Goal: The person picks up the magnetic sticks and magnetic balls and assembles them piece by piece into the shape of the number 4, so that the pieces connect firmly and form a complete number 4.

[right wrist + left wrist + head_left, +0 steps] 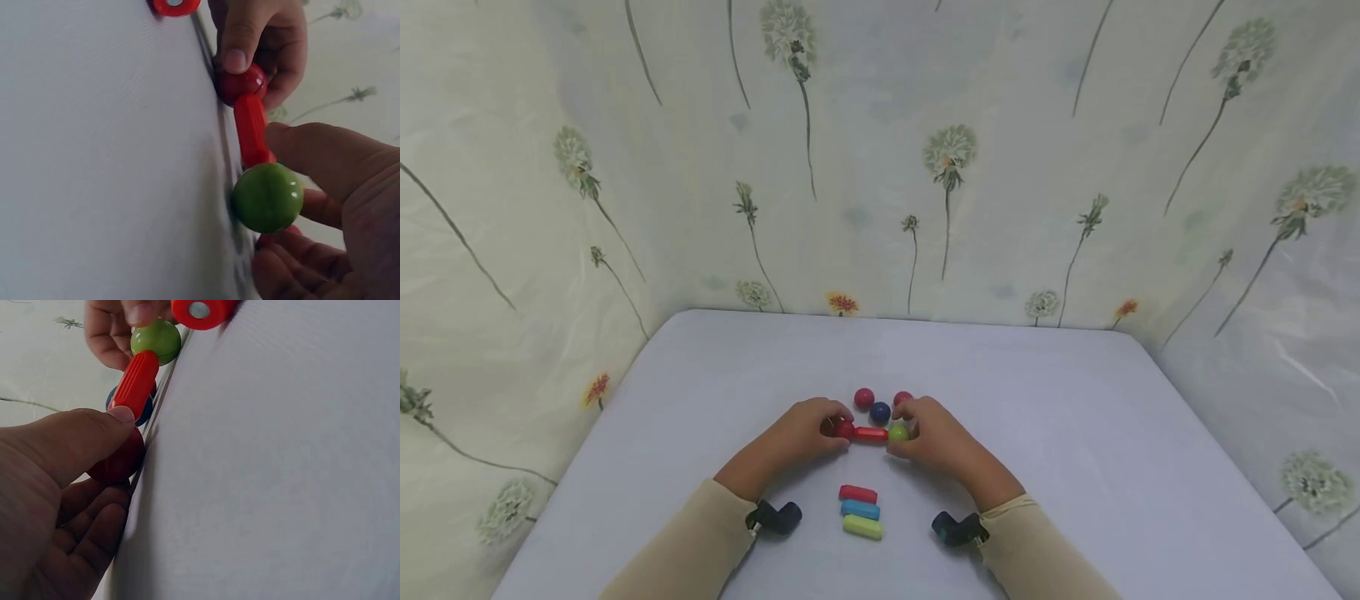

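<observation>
A red magnetic rod (871, 435) lies lengthwise between a dark red ball (844, 430) and a green ball (898, 433), its ends meeting both. My left hand (808, 432) holds the red ball, thumb on the near side and fingers curled behind, as the left wrist view shows. On the other side, my right hand (936, 437) has thumb and fingers around the green ball (267, 198). Just behind the row sit a blue ball (880, 412) and two more red balls, one (864, 398) at left and one (903, 398) partly covered by the right fingers.
Nearer me, between the forearms, lie a red rod (858, 494), a blue rod (861, 509) and a yellow-green rod (862, 527) side by side. A metal disc shows in the loose red rod's end (206, 314). A flower-patterned curtain (865, 167) hangs behind the white table (1037, 383).
</observation>
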The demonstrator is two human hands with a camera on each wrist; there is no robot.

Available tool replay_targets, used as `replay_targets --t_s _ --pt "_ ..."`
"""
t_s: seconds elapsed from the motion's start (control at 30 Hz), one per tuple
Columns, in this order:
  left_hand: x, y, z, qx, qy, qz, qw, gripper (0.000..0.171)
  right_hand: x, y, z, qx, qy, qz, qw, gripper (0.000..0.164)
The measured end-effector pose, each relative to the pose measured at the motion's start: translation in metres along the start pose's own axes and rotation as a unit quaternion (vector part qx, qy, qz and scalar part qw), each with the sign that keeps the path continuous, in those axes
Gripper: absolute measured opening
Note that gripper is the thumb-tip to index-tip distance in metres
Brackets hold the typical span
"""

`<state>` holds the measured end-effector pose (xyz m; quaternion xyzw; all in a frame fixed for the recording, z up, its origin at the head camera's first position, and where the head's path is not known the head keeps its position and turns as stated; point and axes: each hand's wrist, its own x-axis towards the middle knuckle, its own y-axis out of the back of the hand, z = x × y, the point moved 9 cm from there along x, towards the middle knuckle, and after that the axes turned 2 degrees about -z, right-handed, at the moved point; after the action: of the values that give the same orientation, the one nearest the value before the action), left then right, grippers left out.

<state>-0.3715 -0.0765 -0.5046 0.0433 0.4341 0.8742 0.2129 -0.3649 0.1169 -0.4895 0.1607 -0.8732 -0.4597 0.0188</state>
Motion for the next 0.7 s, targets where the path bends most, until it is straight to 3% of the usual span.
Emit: replay_targets --t_s 0.17,0.27,0.47,0.7 --pt "0.001 0.0 -0.001 0.0 -0.003 0.001 1.0 0.039 -0.006 0.015 -0.015 0.019 0.008 0.045 0.999 0.038" --pt "0.001 0.0 -0.001 -0.002 -0.007 0.0 1.0 0.038 -0.012 0.018 -0.032 0.025 0.04 0.042 0.998 0.029" --pt "0.001 0.001 -0.002 -0.007 -0.009 -0.001 0.9999 0.038 -0.026 0.002 -0.063 0.012 0.115 -0.028 0.993 0.025" --pt "-0.001 0.001 -0.001 -0.013 -0.019 0.001 0.9997 0.036 -0.035 -0.022 -0.079 -0.008 0.12 -0.109 0.987 0.032"
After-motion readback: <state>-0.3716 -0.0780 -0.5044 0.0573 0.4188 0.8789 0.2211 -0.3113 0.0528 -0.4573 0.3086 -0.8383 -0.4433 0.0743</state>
